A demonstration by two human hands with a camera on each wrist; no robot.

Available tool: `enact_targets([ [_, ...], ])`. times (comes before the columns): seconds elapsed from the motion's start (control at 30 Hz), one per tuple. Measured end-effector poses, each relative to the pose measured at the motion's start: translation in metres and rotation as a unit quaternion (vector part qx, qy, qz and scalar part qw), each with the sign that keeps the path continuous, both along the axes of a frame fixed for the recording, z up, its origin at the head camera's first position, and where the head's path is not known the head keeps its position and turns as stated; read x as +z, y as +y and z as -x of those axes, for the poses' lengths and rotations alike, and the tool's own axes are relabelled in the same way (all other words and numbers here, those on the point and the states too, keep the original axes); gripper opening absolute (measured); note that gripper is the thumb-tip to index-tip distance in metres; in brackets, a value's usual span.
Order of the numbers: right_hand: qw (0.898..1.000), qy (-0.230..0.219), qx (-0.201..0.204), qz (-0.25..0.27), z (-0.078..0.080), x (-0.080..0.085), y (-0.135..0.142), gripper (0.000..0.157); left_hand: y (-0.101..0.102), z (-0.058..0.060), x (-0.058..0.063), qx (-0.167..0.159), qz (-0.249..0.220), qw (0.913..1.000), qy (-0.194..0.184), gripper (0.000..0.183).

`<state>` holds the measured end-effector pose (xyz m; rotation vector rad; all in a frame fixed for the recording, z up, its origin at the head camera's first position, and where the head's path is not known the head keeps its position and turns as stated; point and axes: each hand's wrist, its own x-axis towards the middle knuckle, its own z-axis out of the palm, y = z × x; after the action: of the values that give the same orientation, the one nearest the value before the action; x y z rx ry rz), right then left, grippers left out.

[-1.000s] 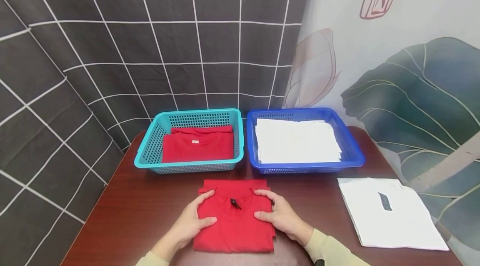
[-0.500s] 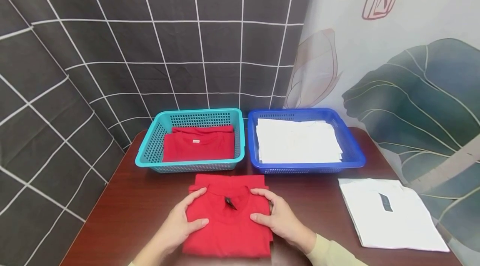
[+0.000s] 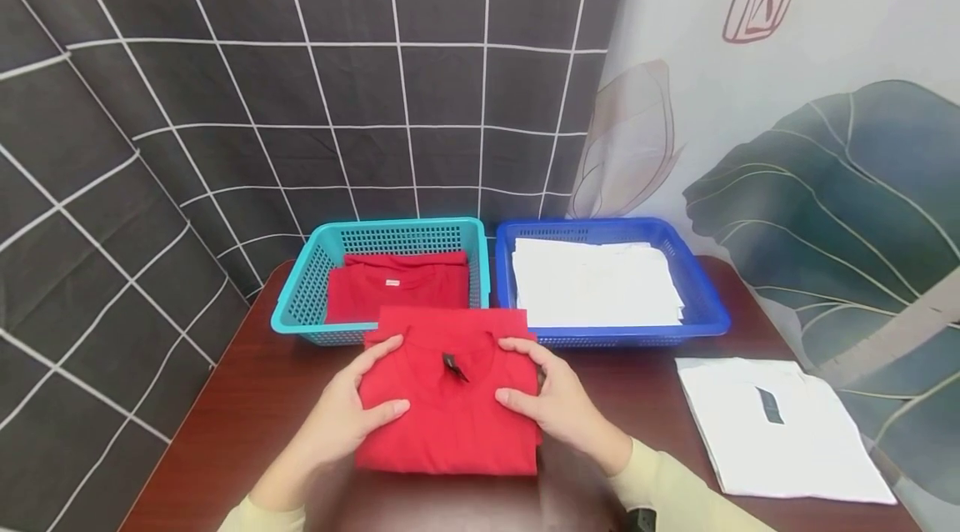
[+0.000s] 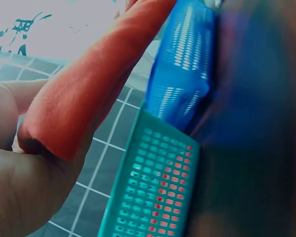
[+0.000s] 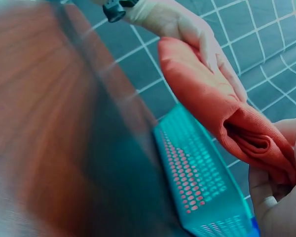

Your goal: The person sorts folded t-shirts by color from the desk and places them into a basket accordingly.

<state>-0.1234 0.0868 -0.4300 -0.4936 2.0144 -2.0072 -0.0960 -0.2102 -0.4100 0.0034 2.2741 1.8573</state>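
Note:
A folded red T-shirt point(image 3: 450, 428), with a dark neck label on top, is held level above the table. My left hand point(image 3: 341, 411) grips its left side, thumb on top and fingers bent round the edge. On the opposite side my right hand point(image 3: 566, 403) grips it in the same way. The left wrist view shows the shirt's thick folded edge between thumb and fingers. Rolled layers appear at the shirt's side in the right wrist view. Its far edge overlaps the near rim of a teal basket point(image 3: 483, 269), where folded red shirts point(image 3: 442, 290) lie.
Right of the teal basket stands a blue basket point(image 3: 708, 315) with folded white shirts point(image 3: 592, 286) in it. Another folded white shirt point(image 3: 795, 457) lies at the right of the brown table point(image 3: 225, 432). Dark gridded cloth point(image 3: 435, 90) hangs behind.
Both hands have lifted the red T-shirt off the table and carried it forward and slightly left, towards the teal basket. The baskets and the white shirts stay in place.

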Motion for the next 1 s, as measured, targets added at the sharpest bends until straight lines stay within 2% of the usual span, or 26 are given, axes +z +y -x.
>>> enact_targets([
  [0.13,0.999,0.012,-0.009,-0.033,0.014,0.010,-0.004,0.064,-0.002,0.010,0.007,-0.005,-0.012,0.9995,0.027,0.079],
  [0.27,0.997,0.031,-0.012,-0.073,0.030,0.021,-0.010,0.068,-0.008,0.021,0.015,-0.012,0.006,0.9981,0.059,0.080],
  [0.53,0.996,0.055,-0.014,-0.071,0.070,0.036,-0.029,0.069,-0.025,0.054,0.028,-0.016,0.024,0.9945,0.101,0.080],
  [0.67,0.994,0.070,-0.017,-0.078,0.091,0.042,-0.041,0.068,-0.035,0.074,0.033,-0.012,0.018,0.9948,0.099,0.079],
  [0.83,0.994,0.081,-0.022,-0.077,0.115,0.046,-0.059,0.065,-0.047,0.100,0.036,-0.005,-0.009,0.9971,0.075,0.077],
  [1.0,0.994,0.068,-0.039,-0.075,0.136,0.048,-0.074,0.065,-0.054,0.123,0.040,0.000,-0.038,0.9978,0.055,0.074],
])
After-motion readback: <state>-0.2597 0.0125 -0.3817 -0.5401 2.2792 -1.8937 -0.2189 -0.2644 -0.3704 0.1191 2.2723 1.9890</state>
